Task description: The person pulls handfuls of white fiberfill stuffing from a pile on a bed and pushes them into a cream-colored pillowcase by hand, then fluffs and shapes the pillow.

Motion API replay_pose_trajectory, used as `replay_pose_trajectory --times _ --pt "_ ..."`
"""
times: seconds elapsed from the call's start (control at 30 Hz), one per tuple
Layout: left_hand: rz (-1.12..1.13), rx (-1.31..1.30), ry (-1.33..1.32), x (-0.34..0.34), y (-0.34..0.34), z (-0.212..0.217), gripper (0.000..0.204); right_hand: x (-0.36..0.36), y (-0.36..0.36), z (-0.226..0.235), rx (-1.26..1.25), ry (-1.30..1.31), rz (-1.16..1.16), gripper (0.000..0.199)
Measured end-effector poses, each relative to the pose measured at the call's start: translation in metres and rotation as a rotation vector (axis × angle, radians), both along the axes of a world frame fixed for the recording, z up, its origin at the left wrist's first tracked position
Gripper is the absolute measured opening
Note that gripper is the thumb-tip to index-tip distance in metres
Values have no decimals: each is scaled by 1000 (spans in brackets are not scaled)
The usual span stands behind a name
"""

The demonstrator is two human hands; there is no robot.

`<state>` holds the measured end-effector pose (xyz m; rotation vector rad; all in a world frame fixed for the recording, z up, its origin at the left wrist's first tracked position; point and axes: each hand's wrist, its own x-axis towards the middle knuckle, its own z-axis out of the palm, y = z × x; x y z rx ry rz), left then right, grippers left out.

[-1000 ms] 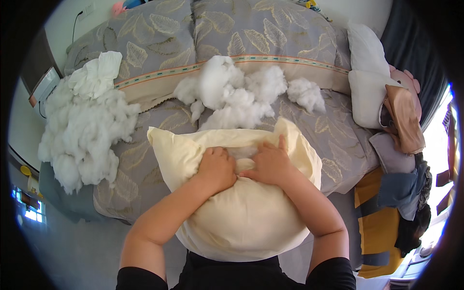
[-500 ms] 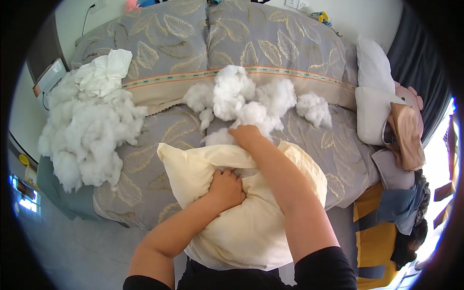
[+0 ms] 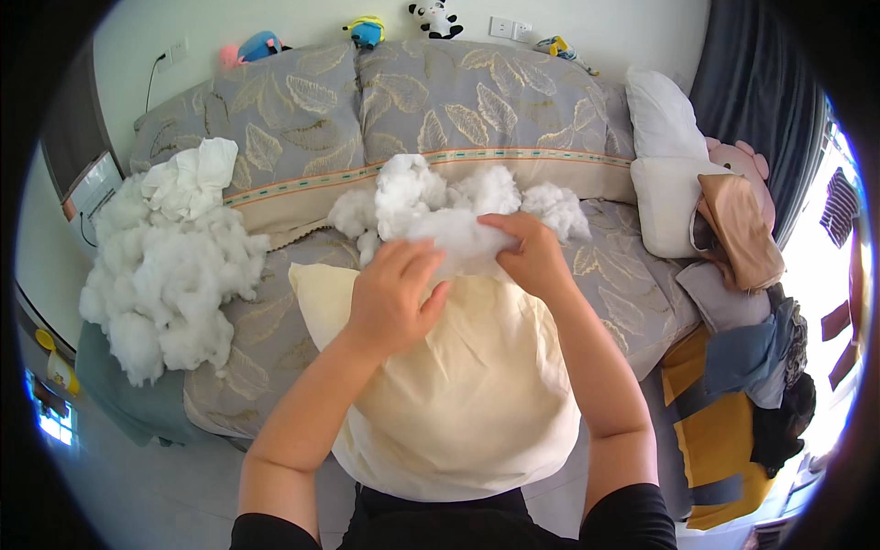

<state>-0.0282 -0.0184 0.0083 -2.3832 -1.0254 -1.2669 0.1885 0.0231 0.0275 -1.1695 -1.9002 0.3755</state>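
A cream pillow case [image 3: 458,394] lies on the bed in front of me, partly filled. My left hand [image 3: 392,298] rests on its upper edge, fingers curled on the fabric near the opening. My right hand [image 3: 529,252] grips a clump of white stuffing [image 3: 449,234] at the case's top edge. A loose heap of white stuffing [image 3: 440,197] lies just beyond both hands on the patterned grey bedspread [image 3: 275,321].
A big pile of white stuffing [image 3: 170,266] sits at the bed's left side. Two grey leaf-patterned pillows [image 3: 403,101] lean at the headboard, with soft toys above. White pillows [image 3: 674,156], a pink plush and clothes crowd the right side.
Both hands pressed on the case a second ago. My right hand reached out to the stuffing heap and now pulls a clump back toward the case; my left hand moved to the opening.
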Motion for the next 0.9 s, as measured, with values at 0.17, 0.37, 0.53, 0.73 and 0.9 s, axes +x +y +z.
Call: replay_pose_trajectory --times 0.17,0.37,0.53,0.73,0.9 --pt "-478 -597 -412 5 19 14 58 -24 -36 30 -162 314 314 55" --pt "-659 -1151 -968 16 4 18 41 -42 -39 -2 -221 1074 439 43" --pt "-619 -1004 -1035 19 17 -16 20 -51 -43 -13 -330 1158 283 26" --pt "-496 -834 -1431 5 18 -7 13 -12 -22 -20 -29 1334 -7 12" --pt "-394 -707 -1267 10 18 6 13 -23 -32 -15 98 853 40 11"
